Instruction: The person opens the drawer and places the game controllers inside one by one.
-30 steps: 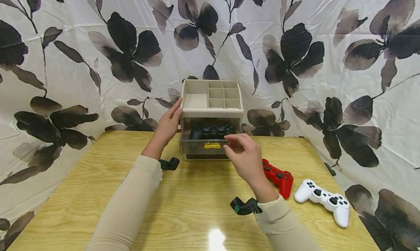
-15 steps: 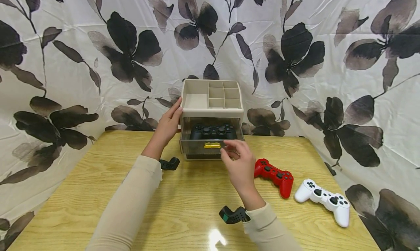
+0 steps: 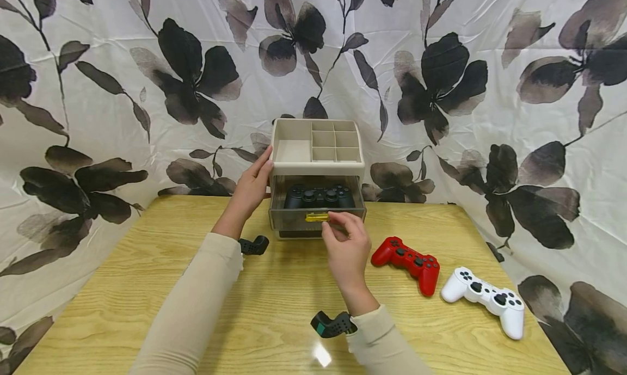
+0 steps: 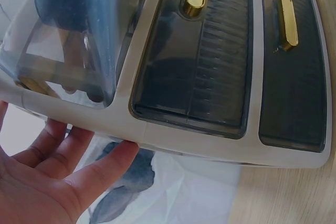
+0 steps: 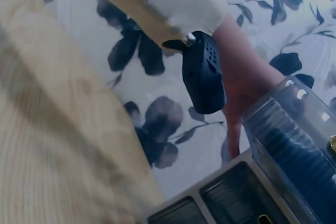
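A cream drawer organizer (image 3: pixel 317 169) stands at the back of the table. Its clear top drawer (image 3: pixel 289 220) is pulled out, with a black game controller (image 3: pixel 318 197) inside. My left hand (image 3: pixel 250 192) lies against the organizer's left side, fingers extended; in the left wrist view its fingertips touch the cream frame (image 4: pixel 173 144). My right hand (image 3: pixel 346 250) is in front of the drawer, thumb and forefinger slightly apart, right at the right end of the gold handle (image 3: pixel 315 217). The right wrist view shows the drawer's clear side (image 5: pixel 283 129) but not the right hand.
A red game controller (image 3: pixel 407 263) and a white one (image 3: pixel 485 299) lie on the wooden table (image 3: pixel 274 309), right of my right hand. Two lower drawers with gold handles show in the left wrist view. A floral cloth (image 3: pixel 343 54) hangs behind.
My right hand has moved left and slightly down to the drawer's handle, uncovering more of the red game controller. My left hand stays on the organizer's side, and the drawer looks unmoved.
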The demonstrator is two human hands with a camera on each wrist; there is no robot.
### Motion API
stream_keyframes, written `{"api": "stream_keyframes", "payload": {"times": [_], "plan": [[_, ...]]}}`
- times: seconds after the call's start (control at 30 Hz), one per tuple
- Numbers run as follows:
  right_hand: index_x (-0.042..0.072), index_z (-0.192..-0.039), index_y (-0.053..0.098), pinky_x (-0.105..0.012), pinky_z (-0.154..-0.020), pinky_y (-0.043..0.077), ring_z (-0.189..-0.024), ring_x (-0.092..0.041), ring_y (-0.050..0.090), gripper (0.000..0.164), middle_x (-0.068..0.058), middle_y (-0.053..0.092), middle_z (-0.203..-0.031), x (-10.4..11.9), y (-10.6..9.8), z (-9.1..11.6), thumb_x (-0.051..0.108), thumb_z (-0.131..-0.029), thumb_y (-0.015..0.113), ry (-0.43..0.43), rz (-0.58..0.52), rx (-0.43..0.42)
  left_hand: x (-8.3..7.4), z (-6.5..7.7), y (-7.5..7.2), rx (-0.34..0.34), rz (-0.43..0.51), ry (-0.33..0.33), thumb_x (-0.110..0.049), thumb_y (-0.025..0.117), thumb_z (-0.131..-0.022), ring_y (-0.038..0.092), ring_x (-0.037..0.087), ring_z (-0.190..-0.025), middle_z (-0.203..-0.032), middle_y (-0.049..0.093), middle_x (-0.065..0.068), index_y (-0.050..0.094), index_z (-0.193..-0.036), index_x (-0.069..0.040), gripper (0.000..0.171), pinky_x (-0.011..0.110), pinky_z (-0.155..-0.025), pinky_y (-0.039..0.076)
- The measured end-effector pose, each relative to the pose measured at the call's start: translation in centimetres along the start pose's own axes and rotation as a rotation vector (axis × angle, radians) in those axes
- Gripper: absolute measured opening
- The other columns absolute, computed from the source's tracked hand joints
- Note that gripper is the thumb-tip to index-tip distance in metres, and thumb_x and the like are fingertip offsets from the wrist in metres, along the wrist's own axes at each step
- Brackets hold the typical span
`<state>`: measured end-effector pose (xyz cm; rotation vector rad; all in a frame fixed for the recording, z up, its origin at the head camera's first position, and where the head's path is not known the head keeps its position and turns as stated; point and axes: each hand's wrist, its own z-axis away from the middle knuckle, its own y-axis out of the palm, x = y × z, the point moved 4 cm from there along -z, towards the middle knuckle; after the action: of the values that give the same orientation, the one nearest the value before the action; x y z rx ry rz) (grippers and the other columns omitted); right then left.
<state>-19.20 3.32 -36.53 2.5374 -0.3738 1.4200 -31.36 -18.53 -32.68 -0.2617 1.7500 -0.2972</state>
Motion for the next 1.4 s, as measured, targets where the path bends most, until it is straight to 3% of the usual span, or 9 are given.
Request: {"api": "stream_keyframes", "payload": {"times": [0.13,0.37,0.47,0.7,0.93,1.4], "plan": [[0.003,-0.103,0.075,-0.022,-0.082,0.056,-0.096,-0.02,0.065,0.019,-0.011,0.062,-0.106,0.0,0.3,0.1,0.004,-0.084,0.074,0.013,-0.005,-0.009,-0.1,0.1,0.0,-0.002,-0.011,0.005,-0.059,0.035,-0.099,0.054,0.037,-0.118,-0.156,0.035,0.009,0.023,-0.145,-0.057,0.048,0.057,-0.092,0.05],[-0.006,-0.1,0.073,-0.02,-0.083,0.055,-0.094,-0.026,0.063,0.015,-0.018,0.062,-0.104,3.1,0.5,0.3,-0.002,-0.086,0.069,0.091,0.008,-0.044,-0.1,0.1,0.0,-0.009,-0.015,0.004,-0.06,0.035,-0.099,0.055,0.037,-0.117,-0.155,0.036,0.009,0.024,-0.145,-0.058,0.048,0.057,-0.092,0.051],[-0.005,-0.099,0.074,-0.015,-0.08,0.053,-0.093,-0.022,0.062,0.015,-0.017,0.063,-0.104,3.0,0.5,0.2,0.001,-0.086,0.07,0.135,0.012,-0.065,-0.1,0.1,0.0,-0.014,-0.015,0.001,-0.06,0.035,-0.099,0.055,0.037,-0.117,-0.155,0.036,0.009,0.024,-0.145,-0.058,0.047,0.057,-0.092,0.05],[0.002,-0.099,0.077,-0.013,-0.07,0.05,-0.09,-0.015,0.06,0.016,-0.011,0.065,-0.106,-0.1,0.8,-0.3,0.009,-0.085,0.074,0.213,-0.001,-0.103,-0.1,0.1,0.1,-0.013,-0.021,0.001,-0.059,0.035,-0.099,0.054,0.038,-0.121,-0.157,0.033,0.008,0.023,-0.144,-0.059,0.047,0.058,-0.092,0.05],[0.013,-0.097,0.079,-0.016,-0.071,0.053,-0.089,-0.016,0.062,0.014,-0.004,0.066,-0.103,-0.6,1.0,-0.7,0.017,-0.084,0.077,0.196,-0.026,-0.107,-0.1,0.1,0.1,-0.009,-0.019,-0.001,-0.061,0.035,-0.098,0.054,0.036,-0.119,-0.156,0.035,0.007,0.023,-0.145,-0.058,0.049,0.058,-0.093,0.049],[0.014,-0.095,0.079,-0.018,-0.071,0.053,-0.09,-0.014,0.063,0.011,0.0,0.067,-0.101,-1.4,1.9,-2.7,0.018,-0.085,0.075,0.16,0.04,-0.104,-0.1,0.1,0.1,0.001,-0.031,-0.008,-0.061,0.034,-0.098,0.054,0.035,-0.12,-0.155,0.036,0.008,0.022,-0.144,-0.059,0.048,0.056,-0.094,0.05]]}}
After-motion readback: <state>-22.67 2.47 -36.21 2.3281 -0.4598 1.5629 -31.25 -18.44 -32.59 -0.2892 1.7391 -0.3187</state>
